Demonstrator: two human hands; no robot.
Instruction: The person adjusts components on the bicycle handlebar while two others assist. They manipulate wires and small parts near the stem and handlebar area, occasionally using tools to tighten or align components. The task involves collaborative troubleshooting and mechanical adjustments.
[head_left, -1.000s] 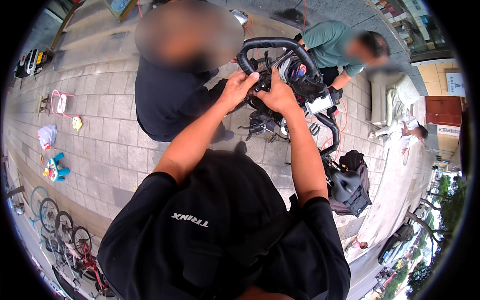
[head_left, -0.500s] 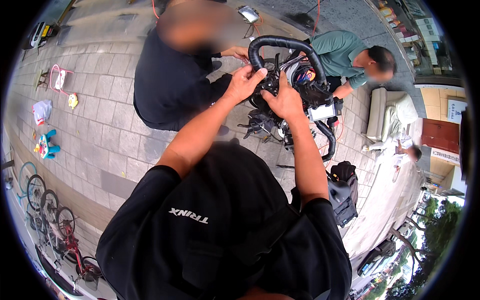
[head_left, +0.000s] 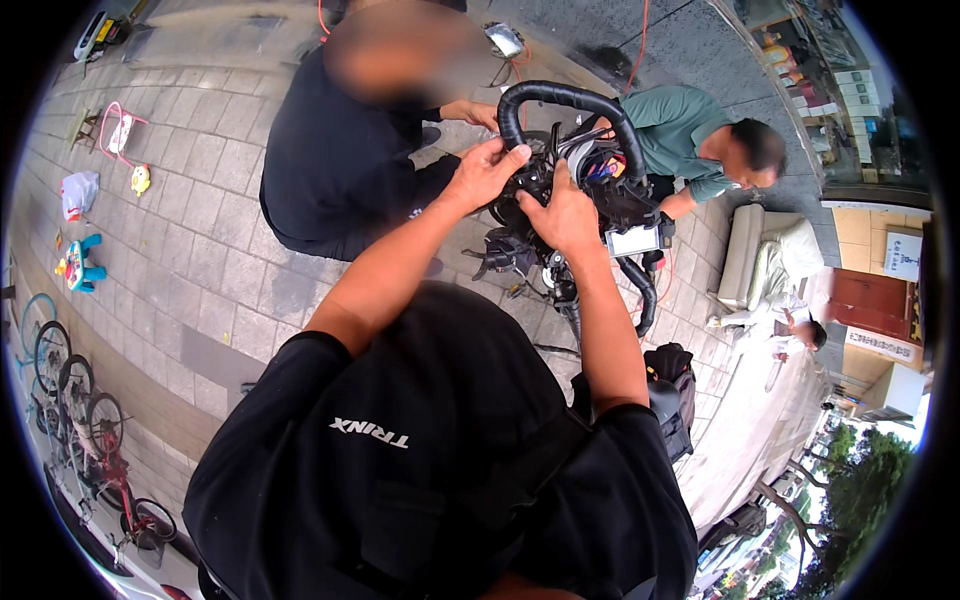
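Observation:
In front of me a bicycle's drop handlebar point(head_left: 572, 92), wrapped in black tape, curves over a cluster of black fittings and cables. My left hand point(head_left: 482, 172) is closed at the bar's left side, thumb pointing right along it; its other fingers are partly hidden. Beside it, my right hand point(head_left: 566, 212) bends around a dark part among the fittings, thumb and index finger pressed to it. What lies between them is too dark to name. A phone-like screen point(head_left: 634, 241) in a black mount sits just right of my right wrist.
A person in black point(head_left: 330, 170) crouches at the left, one hand near the bar. Another person in a green shirt point(head_left: 680, 125) bends in from the right. A black bag point(head_left: 672, 395) lies near my right elbow. Parked bicycles point(head_left: 90, 420) stand far left; a pale sofa point(head_left: 765, 255) is at right.
The whole view has shifted slightly. Both hands stay at the same spot on the bicycle, with only slight movement. The person in green has shifted a little.

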